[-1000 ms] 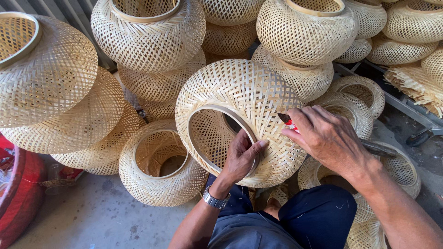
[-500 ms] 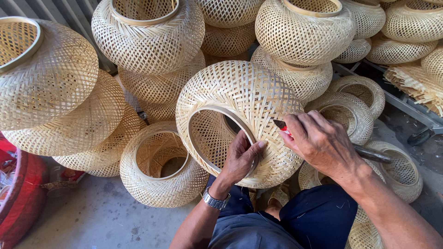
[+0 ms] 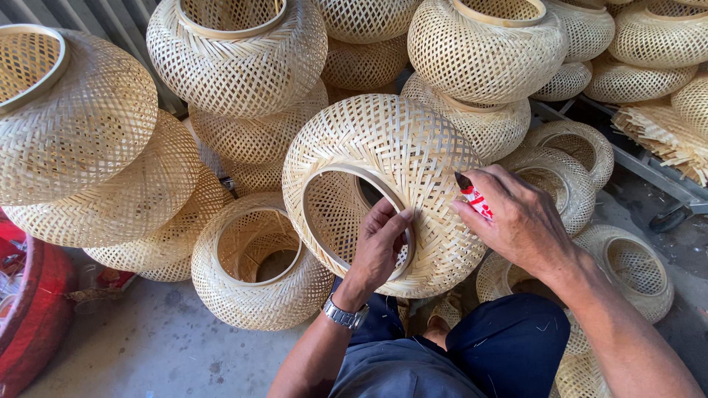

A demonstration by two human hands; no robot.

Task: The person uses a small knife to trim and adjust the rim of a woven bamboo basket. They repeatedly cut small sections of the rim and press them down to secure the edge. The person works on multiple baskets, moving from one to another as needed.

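A round woven bamboo lampshade rests tilted on my lap, its ringed opening facing left. My left hand, with a metal wristwatch, grips the wooden rim at the lower edge of that opening, fingers curled inside. My right hand lies against the shade's right side and holds a small red and white tool with a dark tip pressed to the weave.
Several similar woven bamboo shades are stacked all around, left, behind and right. One shade stands open-side up on the concrete floor beside my knee. A red container sits at the far left. Bamboo strips lie on a metal rack.
My right hand has slid slightly down and left along the shade's side with the tool. The left hand keeps its grip on the rim.
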